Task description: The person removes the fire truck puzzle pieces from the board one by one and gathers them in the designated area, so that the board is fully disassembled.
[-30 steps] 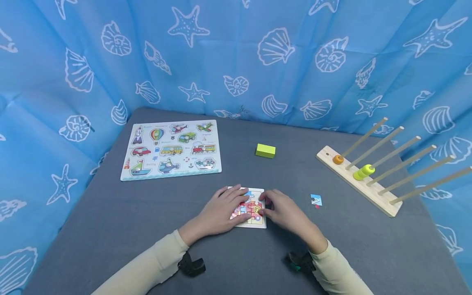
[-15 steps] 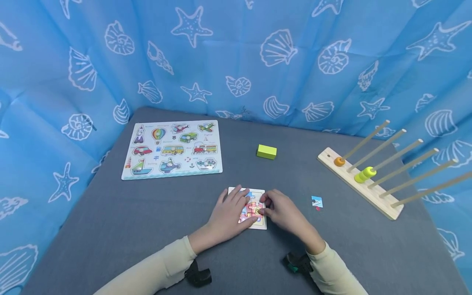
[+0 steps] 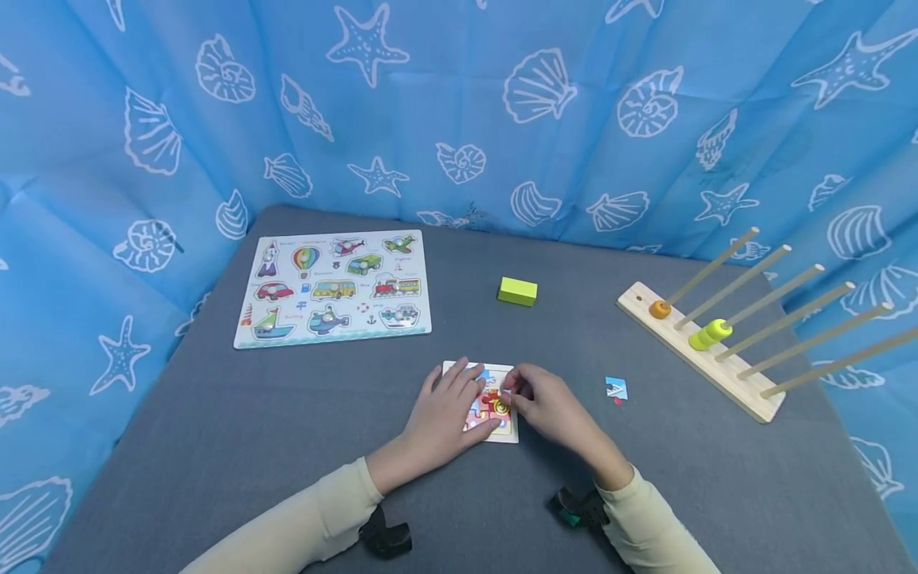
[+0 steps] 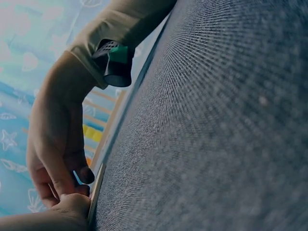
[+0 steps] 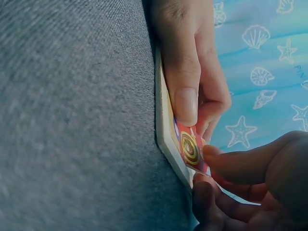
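A small jigsaw puzzle in a pale tray [image 3: 511,437] lies on the table in front of me. My left hand [image 3: 446,414] rests across its left part with fingers spread and straight, hiding those pieces. At the tray's right edge, my right hand [image 3: 548,402] has curled fingers and pinches a red puzzle piece with a yellow ring [image 5: 190,148] between thumb and fingertips. That piece looks slightly raised at its edge in the right wrist view. A loose blue and white puzzle piece [image 3: 616,388] lies to the right of the hand.
At the back left lies a white vehicle puzzle board [image 3: 333,288]. A lime-green block [image 3: 517,291] stands beyond the tray. To the right is a wooden peg stand [image 3: 706,355] with an orange bead [image 3: 660,309] and yellow-green beads [image 3: 710,335]. A blue shell-print curtain [image 3: 459,104] hangs behind the table.
My left hand has slid a little to the right over the puzzle. The right thumb has moved slightly up, closer to the right index finger, at the tray's right edge.
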Action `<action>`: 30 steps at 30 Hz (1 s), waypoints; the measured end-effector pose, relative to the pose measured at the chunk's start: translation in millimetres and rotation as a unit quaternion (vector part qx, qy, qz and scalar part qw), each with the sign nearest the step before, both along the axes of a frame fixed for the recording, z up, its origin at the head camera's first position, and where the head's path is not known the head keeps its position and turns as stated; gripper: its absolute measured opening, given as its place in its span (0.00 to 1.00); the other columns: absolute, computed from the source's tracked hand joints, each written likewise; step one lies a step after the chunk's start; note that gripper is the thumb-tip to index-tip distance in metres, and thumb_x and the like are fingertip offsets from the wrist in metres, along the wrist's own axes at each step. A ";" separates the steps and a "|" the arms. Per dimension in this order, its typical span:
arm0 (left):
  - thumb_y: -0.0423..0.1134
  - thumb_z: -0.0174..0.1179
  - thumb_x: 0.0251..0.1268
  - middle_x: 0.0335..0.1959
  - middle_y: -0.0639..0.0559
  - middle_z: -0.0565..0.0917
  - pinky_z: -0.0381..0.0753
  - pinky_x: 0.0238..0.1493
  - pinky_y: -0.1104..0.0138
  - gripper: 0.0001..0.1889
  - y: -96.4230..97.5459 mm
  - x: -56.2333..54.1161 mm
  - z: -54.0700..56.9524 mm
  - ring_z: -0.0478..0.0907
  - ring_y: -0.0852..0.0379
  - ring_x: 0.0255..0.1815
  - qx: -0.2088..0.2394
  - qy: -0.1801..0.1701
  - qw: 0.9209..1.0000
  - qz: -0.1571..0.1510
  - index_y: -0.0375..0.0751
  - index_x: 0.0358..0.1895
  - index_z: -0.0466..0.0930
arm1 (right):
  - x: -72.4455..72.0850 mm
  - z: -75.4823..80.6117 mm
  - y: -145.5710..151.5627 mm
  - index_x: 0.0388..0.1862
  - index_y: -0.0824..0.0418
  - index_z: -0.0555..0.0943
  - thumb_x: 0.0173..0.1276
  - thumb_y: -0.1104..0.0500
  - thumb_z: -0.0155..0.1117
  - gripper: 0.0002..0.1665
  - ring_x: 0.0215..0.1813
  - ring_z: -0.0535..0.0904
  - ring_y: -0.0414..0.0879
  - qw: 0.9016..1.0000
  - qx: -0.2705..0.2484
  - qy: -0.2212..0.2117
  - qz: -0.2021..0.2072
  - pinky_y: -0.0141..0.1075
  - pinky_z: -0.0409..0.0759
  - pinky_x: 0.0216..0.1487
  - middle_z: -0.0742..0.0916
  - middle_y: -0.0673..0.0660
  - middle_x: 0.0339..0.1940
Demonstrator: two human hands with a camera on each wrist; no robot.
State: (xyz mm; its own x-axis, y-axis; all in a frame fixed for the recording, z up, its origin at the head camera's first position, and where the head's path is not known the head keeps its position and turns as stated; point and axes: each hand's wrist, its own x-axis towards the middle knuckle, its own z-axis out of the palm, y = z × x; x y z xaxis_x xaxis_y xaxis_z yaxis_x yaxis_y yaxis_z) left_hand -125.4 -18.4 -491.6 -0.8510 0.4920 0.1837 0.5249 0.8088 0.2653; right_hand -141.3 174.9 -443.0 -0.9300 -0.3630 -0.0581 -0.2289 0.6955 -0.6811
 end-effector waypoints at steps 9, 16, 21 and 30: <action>0.67 0.49 0.64 0.70 0.54 0.68 0.55 0.69 0.46 0.33 -1.6 -0.4 0.3 0.55 0.53 0.75 -0.006 0.006 1.000 -0.002 0.48 0.63 0.73 | -2.3 -6.0 -3.5 0.38 0.58 0.82 0.68 0.60 0.62 0.03 0.31 0.72 0.40 1.000 -0.010 0.005 -0.013 0.32 0.70 0.31 0.81 0.49 0.30; 0.68 0.49 0.64 0.70 0.54 0.68 0.55 0.69 0.46 0.33 -2.2 -0.7 -0.2 0.55 0.53 0.75 -0.016 0.007 1.000 0.001 0.49 0.63 0.73 | -1.7 -5.1 -8.4 0.35 0.58 0.82 0.67 0.60 0.63 0.03 0.29 0.72 0.41 0.999 -0.011 -0.009 -0.038 0.32 0.69 0.30 0.81 0.50 0.28; 0.68 0.49 0.63 0.70 0.54 0.68 0.56 0.69 0.45 0.33 -2.1 -0.5 -0.3 0.55 0.52 0.75 -0.015 0.007 1.000 0.003 0.49 0.62 0.74 | -1.5 -5.9 -10.3 0.34 0.58 0.83 0.67 0.60 0.63 0.04 0.28 0.71 0.41 0.998 -0.015 -0.019 -0.058 0.32 0.68 0.29 0.81 0.50 0.26; 0.68 0.49 0.63 0.70 0.54 0.67 0.54 0.69 0.45 0.33 -0.3 -1.0 -1.8 0.54 0.53 0.75 -0.004 0.001 1.000 0.001 0.49 0.62 0.73 | -1.7 -3.4 -8.7 0.34 0.59 0.84 0.67 0.59 0.63 0.05 0.28 0.72 0.42 0.996 -0.023 -0.041 -0.082 0.33 0.69 0.30 0.83 0.50 0.27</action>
State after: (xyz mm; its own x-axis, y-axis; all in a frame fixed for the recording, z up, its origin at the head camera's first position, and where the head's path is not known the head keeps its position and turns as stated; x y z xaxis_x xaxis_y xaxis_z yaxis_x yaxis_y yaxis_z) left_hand -126.4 -18.8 -493.4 -0.8517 0.4919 0.1807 0.5237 0.8120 0.2576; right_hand -143.0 166.2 -446.4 -0.9698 -0.2112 -0.1222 -0.0581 0.6862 -0.7250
